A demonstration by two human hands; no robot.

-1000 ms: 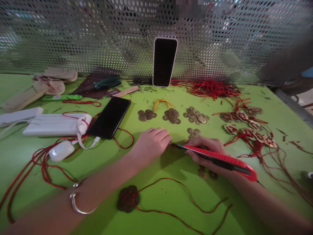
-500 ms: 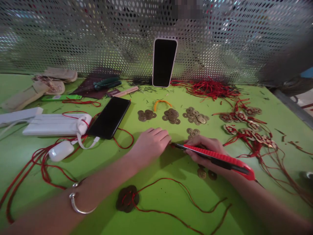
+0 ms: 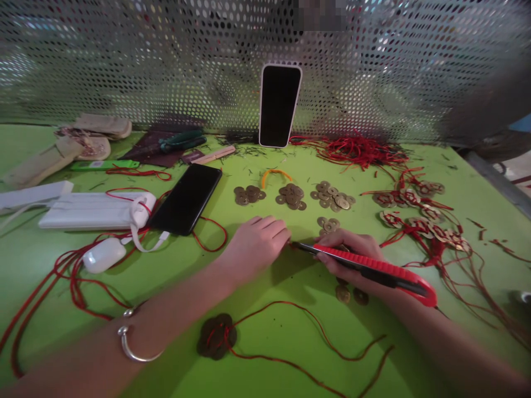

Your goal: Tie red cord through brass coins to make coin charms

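Note:
My right hand (image 3: 352, 249) is closed around a red and black utility knife (image 3: 373, 269), its tip pointing left toward the fingertips of my left hand (image 3: 263, 240). The left fingers are curled together low over the green tabletop; whatever they pinch is hidden beneath them. A small pile of holed coins (image 3: 329, 224) lies just behind the right hand, and a few loose coins (image 3: 343, 294) lie under its wrist. Nearer me rests a ring of overlapped coins (image 3: 216, 336) tied with a red cord (image 3: 307, 305), whose two ends trail to the right.
Three coin piles (image 3: 291, 196) line the middle, by an orange strip (image 3: 276, 172). Finished-looking corded coins (image 3: 431, 224) and a red cord heap (image 3: 365, 149) lie right. A white-framed phone (image 3: 281, 105) stands against the perforated metal panel (image 3: 186, 72). A black phone (image 3: 188, 199) and power bank (image 3: 91, 211) lie left.
Almost nothing differs. The knife's rear end has shifted very slightly to the right and toward me; both hands hold nearly the same positions.

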